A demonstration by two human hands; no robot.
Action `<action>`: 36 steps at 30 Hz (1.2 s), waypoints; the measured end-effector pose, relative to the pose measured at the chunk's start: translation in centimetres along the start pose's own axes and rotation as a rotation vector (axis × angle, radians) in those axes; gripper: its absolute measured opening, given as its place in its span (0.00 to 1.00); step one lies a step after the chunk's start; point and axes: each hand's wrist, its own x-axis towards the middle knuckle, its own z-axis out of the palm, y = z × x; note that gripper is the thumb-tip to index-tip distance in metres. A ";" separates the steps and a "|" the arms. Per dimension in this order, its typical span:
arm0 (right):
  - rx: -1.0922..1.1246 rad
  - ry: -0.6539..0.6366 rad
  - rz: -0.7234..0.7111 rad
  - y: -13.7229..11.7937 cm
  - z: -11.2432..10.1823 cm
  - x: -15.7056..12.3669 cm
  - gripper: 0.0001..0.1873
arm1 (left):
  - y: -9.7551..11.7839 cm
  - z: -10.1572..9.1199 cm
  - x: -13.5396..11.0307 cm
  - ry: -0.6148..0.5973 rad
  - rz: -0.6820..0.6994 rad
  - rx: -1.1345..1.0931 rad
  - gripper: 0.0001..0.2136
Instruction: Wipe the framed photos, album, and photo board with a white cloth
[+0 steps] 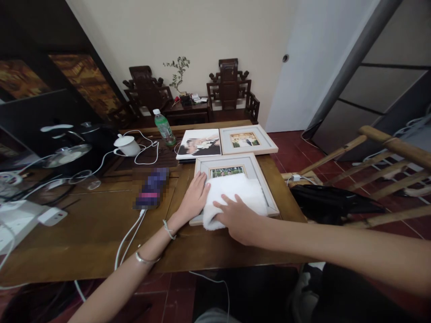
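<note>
Cloth (249,193), white and folded, lies over the near part of the picture frame (263,179) in the head view. On the frame's left edge, the left hand (194,197) rests flat, fingers extended; above its near edge, the right hand (240,220) spreads on the cloth, though I cannot tell whether its thumb pinches the fold. The cloth looks light and soft, the frame stiff and perhaps fragile-fronted, best held by opposite edges.

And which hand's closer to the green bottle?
Left: the left hand, on the frame, is right of the bottle, towards the camera; the right hand, on the cloth, is farther off.
</note>
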 end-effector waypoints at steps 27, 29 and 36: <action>-0.120 0.148 -0.098 0.7 1.9 3.5 0.16 | -0.2 0.6 0.0 0.105 -0.207 -0.389 0.25; -0.145 0.128 -0.063 2.0 1.9 4.7 0.16 | 0.2 0.6 0.0 0.113 -0.213 -0.404 0.26; -0.251 0.188 0.032 7.4 0.4 8.8 0.20 | 1.2 -0.1 -0.3 0.035 -0.109 -0.208 0.28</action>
